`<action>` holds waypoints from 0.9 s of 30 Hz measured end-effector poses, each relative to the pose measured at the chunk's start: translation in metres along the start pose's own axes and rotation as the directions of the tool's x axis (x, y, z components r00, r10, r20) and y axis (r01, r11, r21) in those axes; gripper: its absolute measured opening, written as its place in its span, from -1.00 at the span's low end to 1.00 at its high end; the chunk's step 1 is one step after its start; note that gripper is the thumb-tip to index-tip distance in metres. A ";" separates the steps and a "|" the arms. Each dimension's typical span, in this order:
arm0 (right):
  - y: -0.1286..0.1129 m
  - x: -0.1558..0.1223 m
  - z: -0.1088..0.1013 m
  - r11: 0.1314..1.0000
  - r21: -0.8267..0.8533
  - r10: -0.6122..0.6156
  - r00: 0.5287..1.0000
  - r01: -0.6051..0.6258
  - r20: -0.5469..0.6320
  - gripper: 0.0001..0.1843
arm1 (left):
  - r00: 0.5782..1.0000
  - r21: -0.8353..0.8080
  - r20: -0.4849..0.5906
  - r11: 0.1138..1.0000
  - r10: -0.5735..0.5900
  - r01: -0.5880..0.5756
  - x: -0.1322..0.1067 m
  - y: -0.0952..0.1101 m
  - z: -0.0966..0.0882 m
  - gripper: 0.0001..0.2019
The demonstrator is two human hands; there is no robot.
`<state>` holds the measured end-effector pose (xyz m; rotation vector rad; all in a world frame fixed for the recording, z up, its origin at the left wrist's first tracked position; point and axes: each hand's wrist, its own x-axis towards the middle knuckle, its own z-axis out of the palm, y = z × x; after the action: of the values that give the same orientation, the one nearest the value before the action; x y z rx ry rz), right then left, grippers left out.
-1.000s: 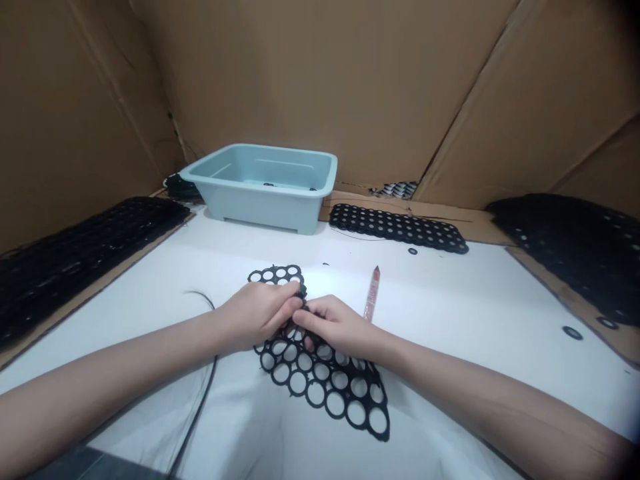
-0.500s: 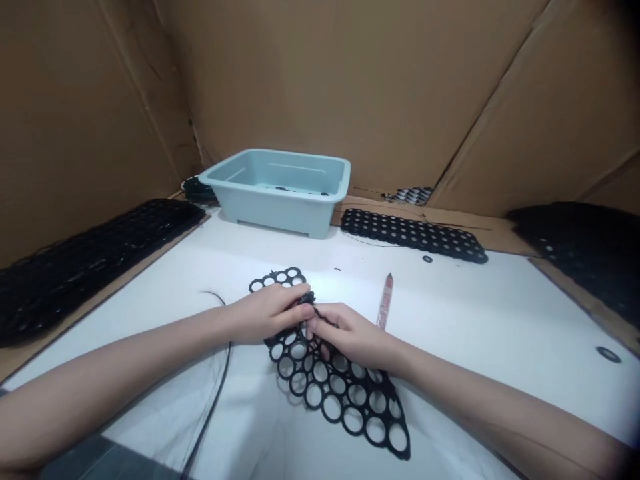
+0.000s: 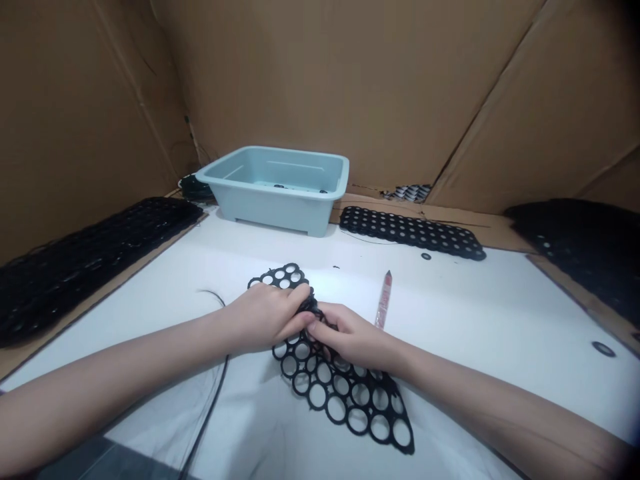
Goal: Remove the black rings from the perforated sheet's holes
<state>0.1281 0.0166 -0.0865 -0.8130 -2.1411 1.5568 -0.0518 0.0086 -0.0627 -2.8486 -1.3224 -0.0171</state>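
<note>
Your left hand (image 3: pixel 265 319) and right hand (image 3: pixel 353 337) pinch together on the black perforated sheet (image 3: pixel 330 391), steadying it on the tabletop (image 3: pixel 475 320).

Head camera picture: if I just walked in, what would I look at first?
You'd see the left hand and right hand pinching a black sheet full of round holes, in the middle of the white table. Behind them sits a pale blue plastic tub, with a long black holey strip to its right.
</note>
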 end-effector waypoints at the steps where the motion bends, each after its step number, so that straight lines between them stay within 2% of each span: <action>1: 0.000 0.000 0.000 1.000 -0.007 -0.008 1.000 0.008 -0.005 -0.80 | 1.000 -0.020 0.005 1.000 0.022 -0.022 0.000 -0.001 -0.001 -0.75; 4: -0.001 0.001 0.001 1.000 -0.010 -0.025 0.999 0.025 -0.025 -0.82 | 0.999 -0.105 -0.021 0.993 0.043 -0.045 -0.001 -0.003 -0.001 -0.82; 6: -0.003 0.001 0.001 0.999 0.003 -0.051 0.998 0.051 -0.029 -0.84 | 0.998 -0.232 -0.055 0.973 -0.009 -0.004 0.001 -0.005 0.000 -0.84; 8: -0.004 0.002 0.000 0.997 0.034 -0.065 0.997 0.066 -0.037 -0.84 | 0.986 -0.400 -0.111 0.914 -0.126 0.072 0.004 -0.011 0.001 -0.82; 10: -0.002 0.003 0.000 0.995 0.103 -0.001 0.999 0.006 -0.044 -0.84 | 0.924 -0.535 -0.208 0.828 -0.321 0.168 0.007 -0.022 -0.001 -0.76; 11: 0.000 0.003 0.000 0.989 0.143 0.049 0.998 -0.042 -0.045 -0.84 | 0.859 -0.579 -0.270 0.787 -0.435 0.216 0.008 -0.028 -0.003 -0.73; 13: 0.003 0.004 -0.001 0.967 0.219 0.141 0.989 -0.126 -0.053 -0.87 | 0.755 -0.598 -0.347 0.752 -0.556 0.279 0.010 -0.038 -0.008 -0.70; 14: 0.003 0.005 -0.001 0.955 0.255 0.172 0.984 -0.153 -0.054 -0.91 | 0.727 -0.592 -0.369 0.749 -0.580 0.297 0.010 -0.040 -0.010 -0.71; 15: 0.003 0.005 -0.002 0.942 0.288 0.192 0.980 -0.169 -0.052 -0.94 | 0.730 -0.568 -0.363 0.758 -0.579 0.319 0.010 -0.039 -0.011 -0.73; 16: 0.002 0.005 -0.003 0.929 0.320 0.210 0.977 -0.184 -0.048 -0.97 | 0.753 -0.535 -0.347 0.777 -0.560 0.331 0.010 -0.036 -0.012 -0.75; 18: -0.001 0.005 -0.005 0.923 0.331 0.221 0.974 -0.195 -0.044 -0.89 | 0.824 -0.413 -0.282 0.838 -0.491 0.358 0.009 -0.026 -0.010 -0.79; 20: -0.003 0.005 -0.006 0.952 0.259 0.188 0.979 -0.164 -0.074 -0.77 | 0.875 -0.266 -0.216 0.889 -0.433 0.374 0.008 -0.015 -0.007 -0.79; 23: -0.005 0.005 -0.005 0.975 0.171 0.167 0.978 -0.145 -0.125 -0.74 | 0.909 -0.144 -0.150 0.918 -0.389 0.369 0.007 -0.005 -0.002 -0.78; 27: 0.000 0.007 -0.001 0.955 0.229 0.228 0.961 -0.189 -0.156 -0.85 | 0.937 -0.132 -0.093 0.937 -0.336 0.323 0.007 -0.004 0.004 -0.78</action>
<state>0.1238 0.0218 -0.0859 -1.0901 -1.7721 1.7072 -0.0500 0.0170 -0.0663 -2.6250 -1.8089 -0.2599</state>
